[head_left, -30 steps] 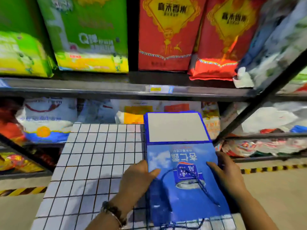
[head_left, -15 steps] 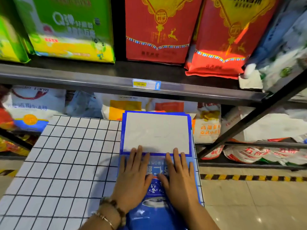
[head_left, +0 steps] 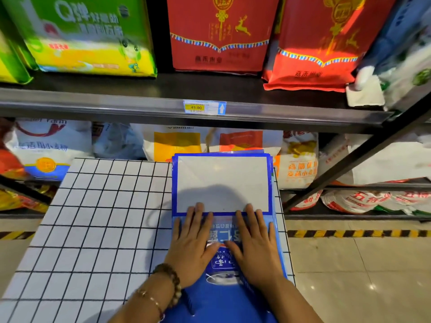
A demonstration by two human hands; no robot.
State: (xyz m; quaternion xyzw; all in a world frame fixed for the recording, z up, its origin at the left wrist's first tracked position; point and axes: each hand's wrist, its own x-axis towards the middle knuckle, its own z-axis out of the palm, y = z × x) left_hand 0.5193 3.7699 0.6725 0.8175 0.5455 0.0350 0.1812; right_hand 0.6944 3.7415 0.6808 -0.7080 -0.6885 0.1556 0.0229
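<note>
Hands moved off the sides: left hand [head_left: 191, 243] and right hand [head_left: 256, 245], grips spread flat, now press the blue paper bag [head_left: 221, 183] along the counter's [head_left: 105, 217] right edge. Crease-flattening, probably nearly done.

Blue bag [head_left: 275, 231], white black-gridded table [head_left: 100, 224]

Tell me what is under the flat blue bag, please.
The blue bag lies on the white grid-patterned table, near its right edge. The left hand and right hand press flat on top. The surface directly beneath is covered, so unseen.
</note>
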